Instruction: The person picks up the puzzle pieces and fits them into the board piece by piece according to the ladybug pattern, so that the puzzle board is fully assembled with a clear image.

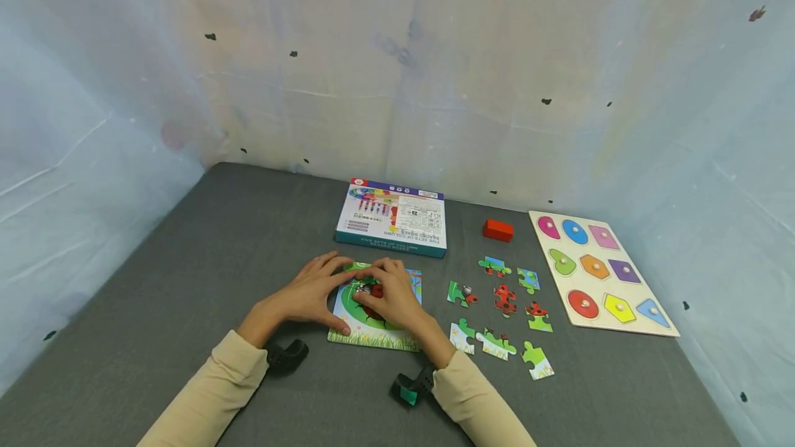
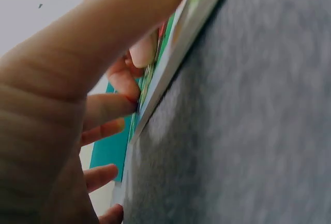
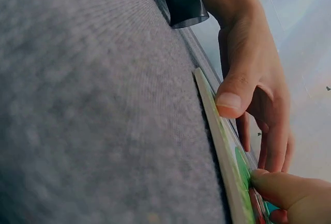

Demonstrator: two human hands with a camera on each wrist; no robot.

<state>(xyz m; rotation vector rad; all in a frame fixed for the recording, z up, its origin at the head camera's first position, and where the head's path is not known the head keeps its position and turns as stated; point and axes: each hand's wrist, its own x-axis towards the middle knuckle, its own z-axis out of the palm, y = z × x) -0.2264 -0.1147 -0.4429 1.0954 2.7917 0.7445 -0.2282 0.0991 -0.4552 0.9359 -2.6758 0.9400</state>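
Observation:
A wooden puzzle board (image 1: 373, 341) with a ladybug picture lies flat in front of me, its thick pale edge showing in both wrist views. My left hand (image 1: 307, 292) spans the board's left side, thumb on the near left part and fingers reaching to the far left corner. My right hand (image 1: 397, 295) bends over the upper middle, thumb pressed to the picture and fingertips curled at the far edge. Between the fingers, a green puzzle piece (image 1: 357, 265) at the upper left corner is mostly hidden. Loose ladybug puzzle pieces (image 1: 505, 299) lie right of the board.
Behind the board lies a flat box (image 1: 391, 219) with a teal side. A red block (image 1: 498, 230) sits right of it. Farther right is a peg board (image 1: 590, 292) with coloured knobbed shapes. Pale plastic sheeting (image 1: 397, 74) rises at the grey table's (image 1: 186, 281) back and sides.

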